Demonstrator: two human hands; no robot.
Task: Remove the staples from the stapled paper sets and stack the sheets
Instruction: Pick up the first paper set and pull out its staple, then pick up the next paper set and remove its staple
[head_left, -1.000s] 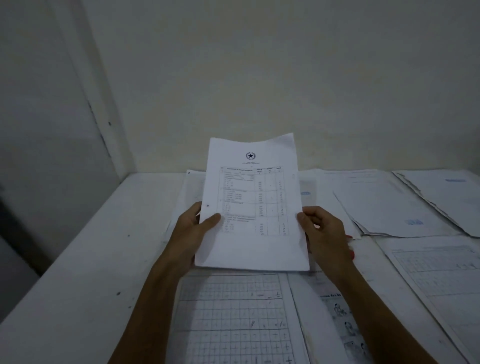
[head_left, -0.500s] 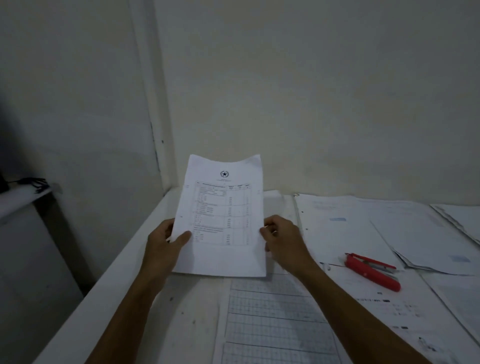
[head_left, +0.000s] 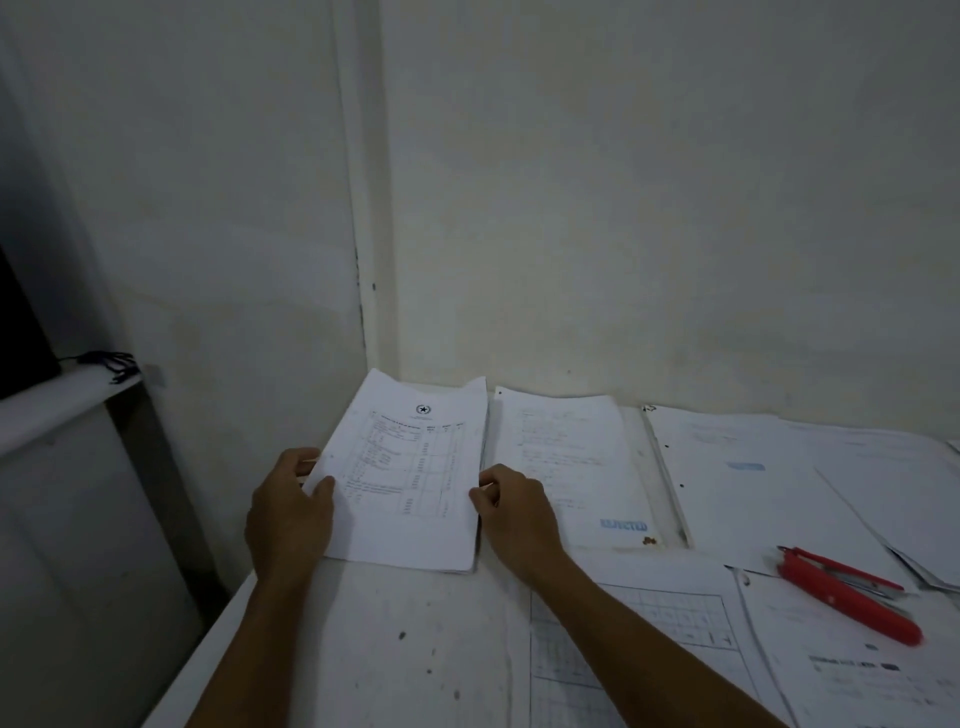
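Head view: both hands' fingers pinch the printed sheet (head_left: 410, 467) by its side edges at the desk's (head_left: 374, 649) far-left corner; best lowered flat, edges squared, well left of the red staple remover (head_left: 847, 595)

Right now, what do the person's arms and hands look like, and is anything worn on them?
Both forearms are bare as far as the frame shows; no sleeve is visible. The left hand and right hand show no glove, ring or watch.
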